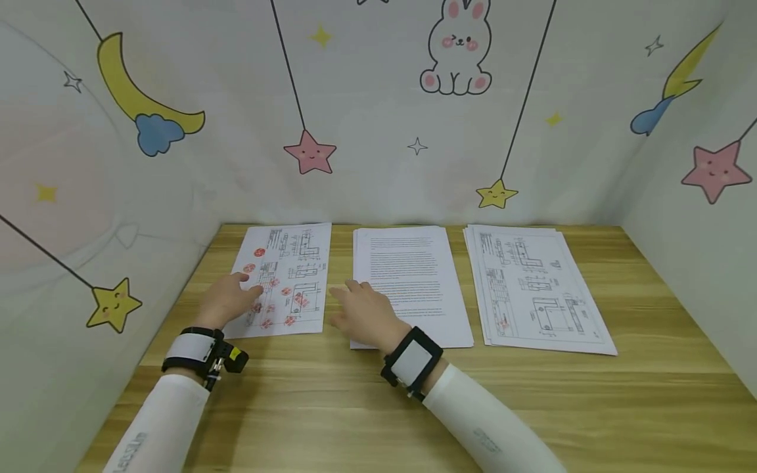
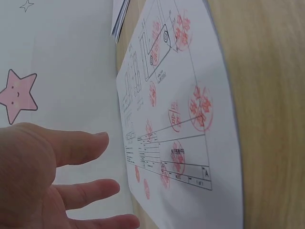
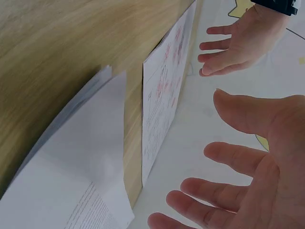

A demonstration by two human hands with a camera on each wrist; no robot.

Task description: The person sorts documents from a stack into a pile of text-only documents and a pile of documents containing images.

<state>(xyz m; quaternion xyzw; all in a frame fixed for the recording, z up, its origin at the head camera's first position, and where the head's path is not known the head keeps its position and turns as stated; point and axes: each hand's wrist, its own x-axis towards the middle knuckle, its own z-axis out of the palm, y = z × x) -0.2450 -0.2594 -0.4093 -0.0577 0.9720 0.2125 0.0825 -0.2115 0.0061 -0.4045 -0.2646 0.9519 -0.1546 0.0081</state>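
My left hand (image 1: 229, 300) hovers over the left edge of a stack of drawing sheets (image 1: 307, 276) marked with several red round stamps. In the left wrist view the fingers of that hand (image 2: 52, 176) are spread and relaxed, with nothing between them and apart from the stamped sheet (image 2: 224, 157). My right hand (image 1: 363, 314) is above the left edge of the middle stack of printed text pages (image 1: 414, 282). Its fingers, seen in the right wrist view, are extended and hold nothing; the text pages (image 3: 71, 157) lie beside it, their corners slightly lifted.
A third stack of drawing sheets (image 1: 544, 289) lies at the right, its sheets slightly fanned, with one red stamp visible. All three stacks rest on a wood-grain table (image 1: 307, 407). A white curtain (image 1: 378, 98) with cartoon stars and a rabbit hangs behind and at both sides.
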